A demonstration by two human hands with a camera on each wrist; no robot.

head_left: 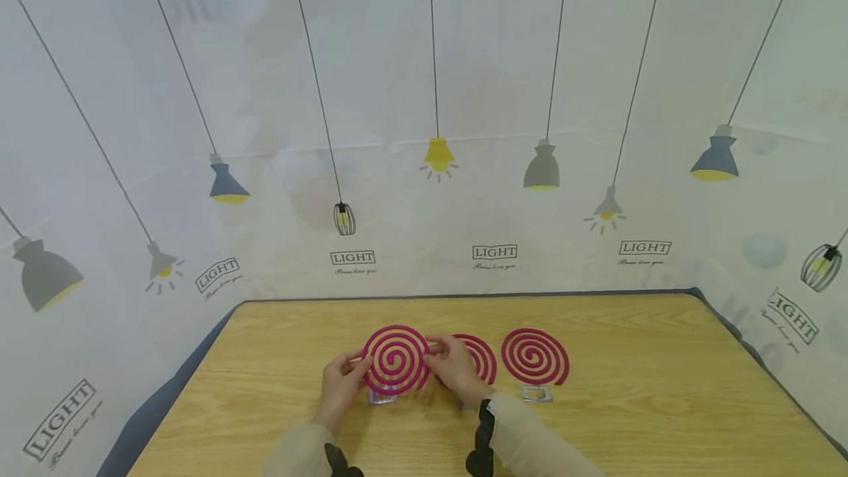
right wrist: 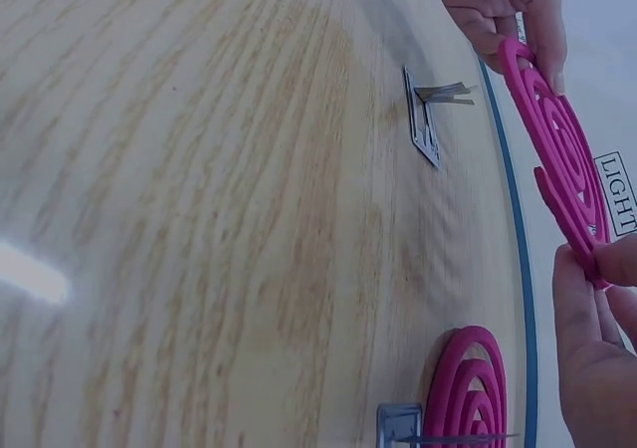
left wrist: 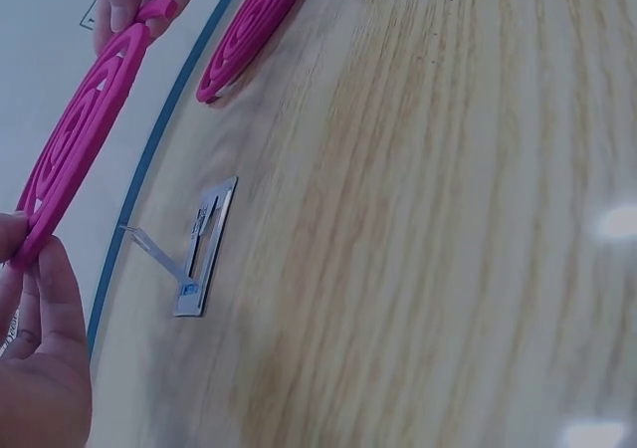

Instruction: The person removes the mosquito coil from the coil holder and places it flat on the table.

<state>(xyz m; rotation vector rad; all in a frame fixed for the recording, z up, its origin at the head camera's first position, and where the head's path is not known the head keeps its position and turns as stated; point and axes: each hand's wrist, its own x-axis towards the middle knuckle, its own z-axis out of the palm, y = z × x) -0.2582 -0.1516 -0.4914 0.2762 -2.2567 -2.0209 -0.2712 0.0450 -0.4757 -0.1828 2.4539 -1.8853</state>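
Observation:
Both hands hold a magenta mosquito coil [head_left: 395, 360] up above the table. My left hand [head_left: 339, 386] pinches its left edge between thumb and fingers. On the opposite edge, my right hand [head_left: 458, 372] grips it near the coil's outer end. Below the coil a small metal coil stand [left wrist: 207, 254] lies on the wood, its thin prong bent upward. A second coil [head_left: 486, 361] is partly hidden behind the right hand; a metal stand [right wrist: 399, 426] sits in front of it. Farther right rests a third coil [head_left: 532, 356], with another stand [head_left: 536, 393] just in front.
The wood-grain table [head_left: 649, 366] runs back to a dark blue edge. White sheeting [head_left: 397, 94] printed with hanging lamps and the word LIGHT encloses the back and sides. Black straps [head_left: 486, 429] circle the wrists over light sleeves.

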